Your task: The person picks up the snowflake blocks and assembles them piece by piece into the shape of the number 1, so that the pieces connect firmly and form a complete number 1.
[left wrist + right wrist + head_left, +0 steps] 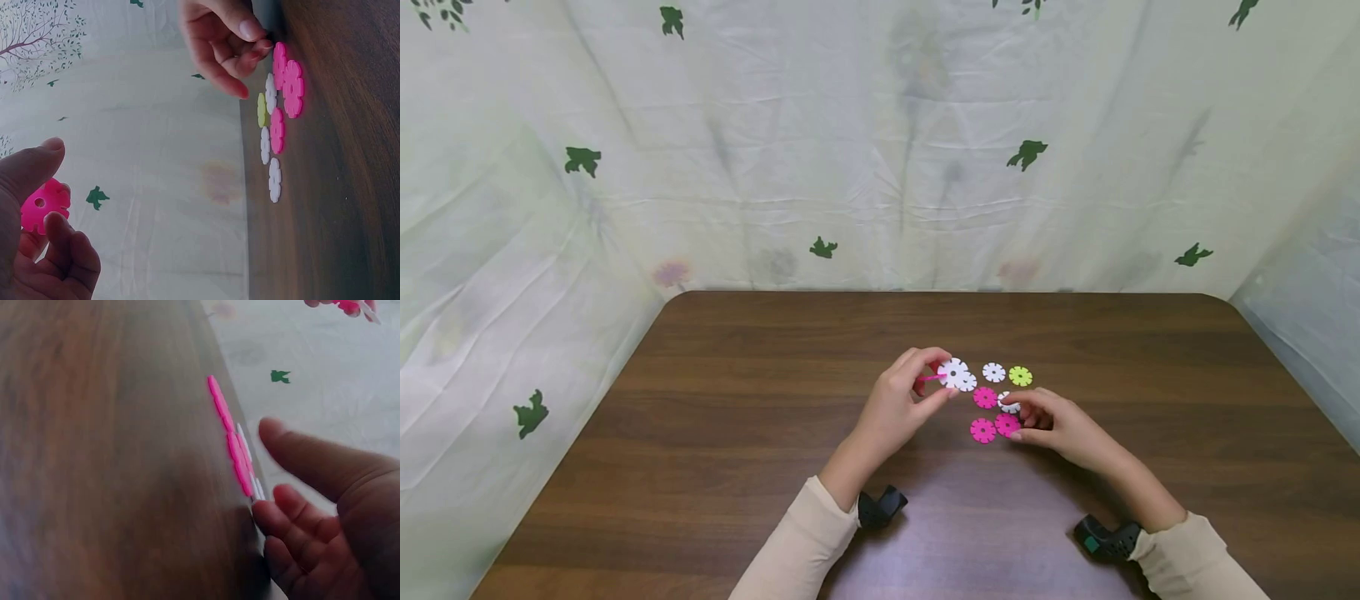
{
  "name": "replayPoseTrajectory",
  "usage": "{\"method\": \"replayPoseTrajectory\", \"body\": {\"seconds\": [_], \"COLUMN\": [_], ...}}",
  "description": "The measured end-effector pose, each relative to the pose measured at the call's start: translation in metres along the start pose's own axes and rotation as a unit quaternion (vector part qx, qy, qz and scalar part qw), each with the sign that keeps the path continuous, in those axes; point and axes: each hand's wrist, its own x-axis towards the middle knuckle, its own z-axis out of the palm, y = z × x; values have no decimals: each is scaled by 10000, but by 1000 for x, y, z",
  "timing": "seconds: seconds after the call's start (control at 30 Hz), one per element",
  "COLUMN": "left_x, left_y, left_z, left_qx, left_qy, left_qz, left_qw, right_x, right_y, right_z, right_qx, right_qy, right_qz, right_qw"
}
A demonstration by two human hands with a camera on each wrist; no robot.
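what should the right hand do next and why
Probably pinch the nearest pink disc: the right hand holds nothing, and its parted thumb and fingers are close to that disc, while the left hand grips a white disc with a second pink disc.

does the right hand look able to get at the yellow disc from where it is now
Probably yes: the right hand seems to hold nothing, and the yellow disc lies close by on the table with nothing on top of it.
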Motion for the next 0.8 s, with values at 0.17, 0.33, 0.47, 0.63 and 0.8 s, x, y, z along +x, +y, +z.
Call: {"method": "replayPoseTrajectory", "body": {"seconds": [0.17,0.33,0.47,0.63,0.8], "left_x": [0,1,2,2,2], "left_y": [1,1,2,4,7], "left_z": [0,1,1,-3,-9], "left_qx": [-6,-4,78,296,545], "left_qy": [-30,-62,-105,-238,-344], "left_qz": [-9,-11,-18,46,180], "left_qw": [10000,10000,9999,9993,9978], "right_x": [0,0,0,1,1], "right_y": [3,3,2,1,1], "right_z": [2,4,5,6,6], "right_qx": [-205,-340,-412,-290,-149], "right_qy": [-26,-56,-69,-65,-172], "right_qz": [-41,62,149,132,172], "right_qw": [9998,9994,9990,9995,9996]}}
